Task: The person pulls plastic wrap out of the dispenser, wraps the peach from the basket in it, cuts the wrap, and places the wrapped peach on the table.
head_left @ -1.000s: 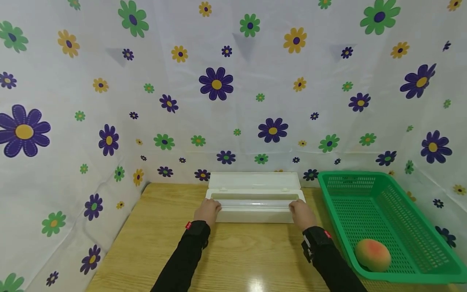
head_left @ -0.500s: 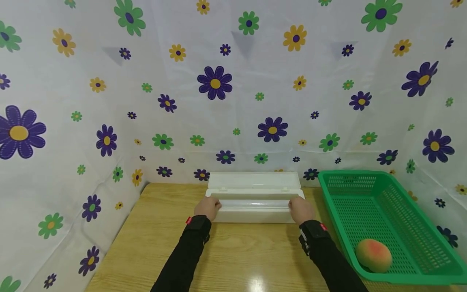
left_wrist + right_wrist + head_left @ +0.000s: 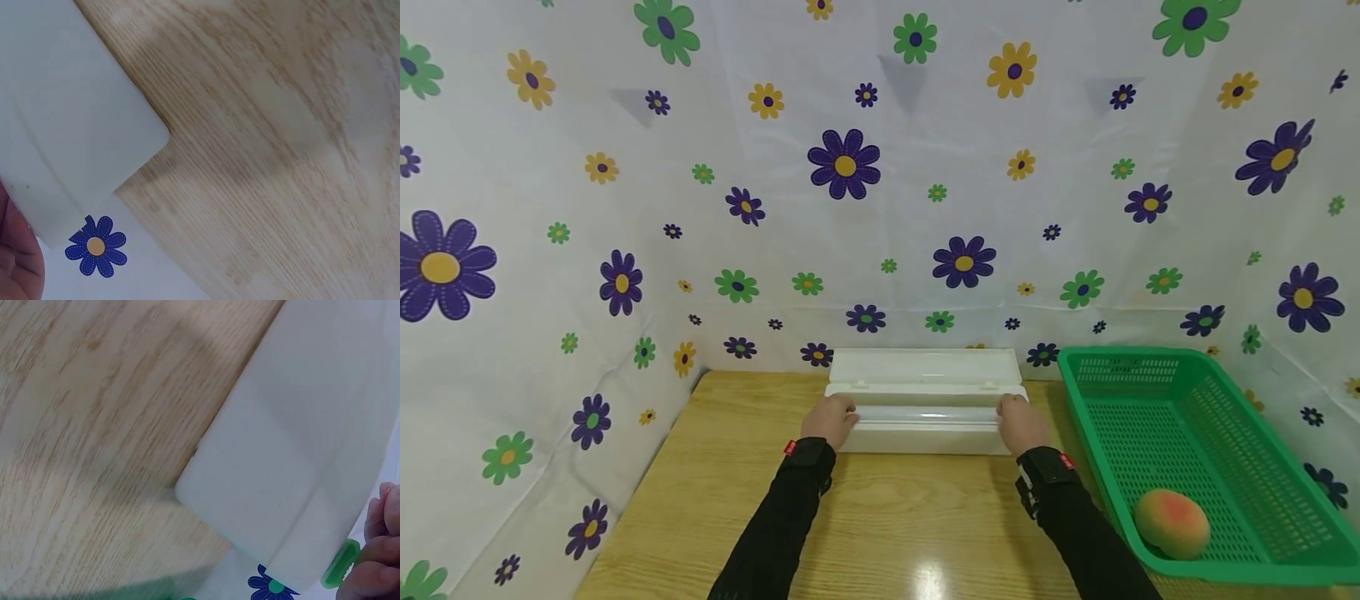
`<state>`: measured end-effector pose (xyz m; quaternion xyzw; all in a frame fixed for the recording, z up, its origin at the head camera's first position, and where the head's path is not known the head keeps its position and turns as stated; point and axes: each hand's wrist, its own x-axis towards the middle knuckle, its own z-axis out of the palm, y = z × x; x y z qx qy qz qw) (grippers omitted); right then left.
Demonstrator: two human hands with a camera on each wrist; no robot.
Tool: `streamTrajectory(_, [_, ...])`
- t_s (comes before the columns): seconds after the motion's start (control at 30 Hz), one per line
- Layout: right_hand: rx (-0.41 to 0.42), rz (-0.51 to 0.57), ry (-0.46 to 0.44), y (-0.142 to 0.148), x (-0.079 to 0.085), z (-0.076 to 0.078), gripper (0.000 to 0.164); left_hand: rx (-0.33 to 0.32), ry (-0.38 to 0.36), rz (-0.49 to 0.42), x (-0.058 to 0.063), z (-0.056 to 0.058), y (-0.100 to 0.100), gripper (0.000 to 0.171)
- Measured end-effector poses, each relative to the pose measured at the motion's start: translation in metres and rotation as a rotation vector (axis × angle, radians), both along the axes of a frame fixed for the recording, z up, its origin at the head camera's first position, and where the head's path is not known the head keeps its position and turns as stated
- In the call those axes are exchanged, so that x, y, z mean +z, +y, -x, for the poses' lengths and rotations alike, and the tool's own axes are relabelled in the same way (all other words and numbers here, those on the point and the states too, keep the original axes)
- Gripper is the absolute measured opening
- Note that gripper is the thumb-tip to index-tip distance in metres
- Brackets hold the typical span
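Observation:
A long white cling film box [image 3: 925,442] stands on the wooden table with its lid [image 3: 925,367] tipped back against the curtain. A shiny clear roll of cling film [image 3: 927,414] lies across its opening. My left hand [image 3: 828,422] pinches the film at the left end with curled fingers. At the right end, my right hand [image 3: 1022,427] pinches it the same way. Each wrist view shows the white end of the box, with the left hand's fingers [image 3: 20,253] and the right hand's fingers [image 3: 380,547] along its upper edge. The pinched film itself is hidden by the fingers.
A green plastic basket [image 3: 1086,467] stands at the right, close to my right arm, with a peach [image 3: 1172,523] in its near corner. A flower-patterned curtain [image 3: 910,217] closes off the back and both sides. The wooden table [image 3: 917,517] stretches in front of the box.
Both wrists have risen a little and edged forward over the box, the fingers staying at the ends of the film. The head view has tilted slightly. Box, basket and peach have not moved.

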<state>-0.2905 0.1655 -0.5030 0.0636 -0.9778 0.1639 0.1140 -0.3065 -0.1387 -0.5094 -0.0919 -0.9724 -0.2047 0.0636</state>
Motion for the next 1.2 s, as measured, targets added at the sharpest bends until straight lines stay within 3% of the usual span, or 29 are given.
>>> streamTrajectory(0.27, [-0.039, 0.043, -0.046, -0.004, 0.010, 0.006, 0.005, -0.082, 0.004, 0.045, 0.011, -0.004, 0.009, 0.012])
streamTrajectory(0.5, [-0.053, 0.064, -0.032, -0.003, 0.011, 0.010, 0.010, -0.100, -0.004, 0.060, -0.002, 0.004, 0.009, 0.013])
streamTrajectory(0.8, [-0.064, 0.064, -0.033, -0.004, 0.013, 0.015, 0.006, -0.139, -0.047, 0.083, -0.002, 0.009, 0.004, 0.018])
streamTrajectory(1.2, [-0.098, 0.076, -0.026, -0.005, 0.016, 0.017, 0.008, -0.125, -0.045, 0.098, -0.002, 0.014, 0.005, 0.015])
